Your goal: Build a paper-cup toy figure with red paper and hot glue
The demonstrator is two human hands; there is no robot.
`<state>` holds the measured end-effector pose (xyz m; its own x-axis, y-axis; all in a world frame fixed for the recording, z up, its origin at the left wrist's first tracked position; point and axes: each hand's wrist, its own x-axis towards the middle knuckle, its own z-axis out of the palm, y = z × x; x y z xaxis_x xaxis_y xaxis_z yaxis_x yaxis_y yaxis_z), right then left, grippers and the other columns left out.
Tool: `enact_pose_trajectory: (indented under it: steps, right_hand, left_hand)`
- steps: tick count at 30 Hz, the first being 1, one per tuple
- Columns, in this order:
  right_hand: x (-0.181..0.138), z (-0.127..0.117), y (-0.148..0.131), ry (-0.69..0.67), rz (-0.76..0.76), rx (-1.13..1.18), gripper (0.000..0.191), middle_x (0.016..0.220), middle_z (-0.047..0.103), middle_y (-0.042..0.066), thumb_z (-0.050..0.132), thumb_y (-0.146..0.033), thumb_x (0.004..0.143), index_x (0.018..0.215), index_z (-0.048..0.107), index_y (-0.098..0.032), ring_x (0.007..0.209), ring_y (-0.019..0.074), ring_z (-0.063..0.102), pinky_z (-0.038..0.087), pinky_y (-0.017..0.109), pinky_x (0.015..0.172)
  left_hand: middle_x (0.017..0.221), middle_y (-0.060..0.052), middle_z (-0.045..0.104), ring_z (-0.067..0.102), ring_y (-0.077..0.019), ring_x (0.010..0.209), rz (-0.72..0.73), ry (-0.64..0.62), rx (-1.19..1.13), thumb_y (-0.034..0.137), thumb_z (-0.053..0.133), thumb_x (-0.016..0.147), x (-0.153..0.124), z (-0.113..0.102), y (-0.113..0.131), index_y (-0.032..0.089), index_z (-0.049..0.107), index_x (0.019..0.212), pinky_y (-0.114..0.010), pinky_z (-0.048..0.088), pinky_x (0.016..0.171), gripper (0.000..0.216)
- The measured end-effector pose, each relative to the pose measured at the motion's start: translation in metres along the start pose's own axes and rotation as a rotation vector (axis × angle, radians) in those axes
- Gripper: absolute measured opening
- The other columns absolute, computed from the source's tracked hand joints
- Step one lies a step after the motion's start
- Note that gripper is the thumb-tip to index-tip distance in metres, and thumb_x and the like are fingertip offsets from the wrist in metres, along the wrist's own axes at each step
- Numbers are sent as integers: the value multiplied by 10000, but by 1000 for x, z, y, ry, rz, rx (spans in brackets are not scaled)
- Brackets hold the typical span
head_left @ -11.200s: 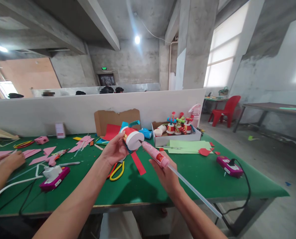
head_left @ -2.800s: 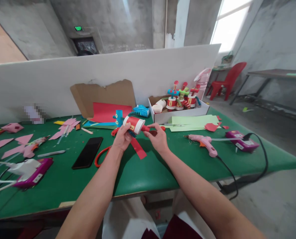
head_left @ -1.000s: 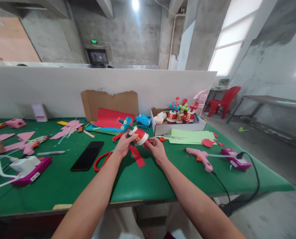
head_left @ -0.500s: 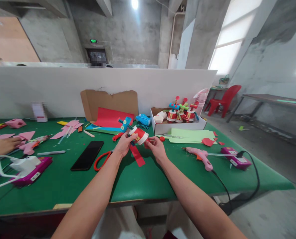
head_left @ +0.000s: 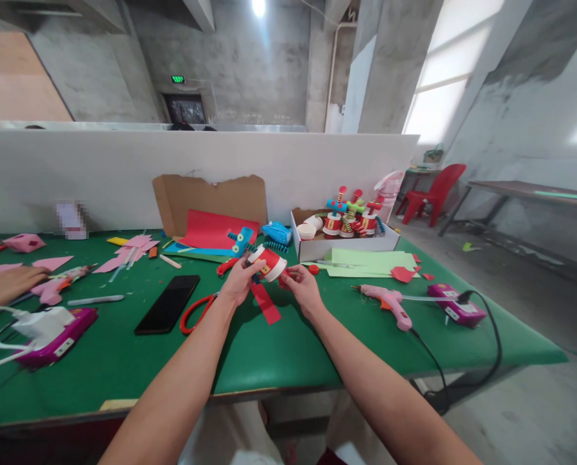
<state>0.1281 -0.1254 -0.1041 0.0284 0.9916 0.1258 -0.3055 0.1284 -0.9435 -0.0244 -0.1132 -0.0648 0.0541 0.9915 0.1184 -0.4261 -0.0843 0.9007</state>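
I am seeing the left hand point(head_left: 237, 284) cupping the red-and-white paper cup point(head_left: 267, 263) from the left, fingers curled shut around its wall, just above the green tabletop point(head_left: 288, 349) near its middle. I am judging it light, thin and easily crushed, so holding it by rim and base suits it. The right hand point(head_left: 304, 290) is pinching a small red piece at its right side.

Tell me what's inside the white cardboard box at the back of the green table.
Inside the white cardboard box stand several red-and-white paper-cup figures with colourful tops, plus a plain white paper cup at its left end. The box's front wall hides their bases and the floor.
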Motion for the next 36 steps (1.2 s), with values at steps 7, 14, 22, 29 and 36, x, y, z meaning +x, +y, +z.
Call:
enact_pose_trajectory:
  steps: [7,14,22,29,36]
  right_hand:
    - [1,-1,2,-7,3,1,474,610,653,-35,836,-496,497,760,555,-219,560,150,616,535,320,639]
    - [2,-1,3,-8,2,10,485,630,654,-31,836,-504,490,765,554,-220,583,152,617,538,321,644]
    - [1,-1,2,-15,5,4,494,653,654,-31,833,-509,490,770,546,-220,593,152,621,541,320,651]
    - [0,-1,1,-12,5,-7,465,661,657,-30,826,-493,513,773,552,-222,602,155,632,547,326,667]
    - [0,-1,1,-9,2,-12,471,651,657,-28,827,-499,501,765,552,-223,595,158,628,542,319,642]
  left_hand:
    - [791,-16,706,686,-206,795,-3,13,-3,321,867,506,1,0,-1,164,580,903,-287,526,684,514]
    - [782,-7,700,682,-199,789,3,14,2,315,869,495,0,0,0,173,568,904,-274,519,664,527]
    - [761,11,688,668,-173,742,-1,18,15,331,870,485,-1,1,1,180,551,885,-255,499,641,534]
    - [753,27,681,652,-145,692,-3,27,-22,302,876,484,-2,2,1,187,552,863,-247,494,641,512]
    - [759,17,686,663,-161,711,-9,36,-16,308,878,482,-2,1,1,182,558,869,-252,500,632,518]
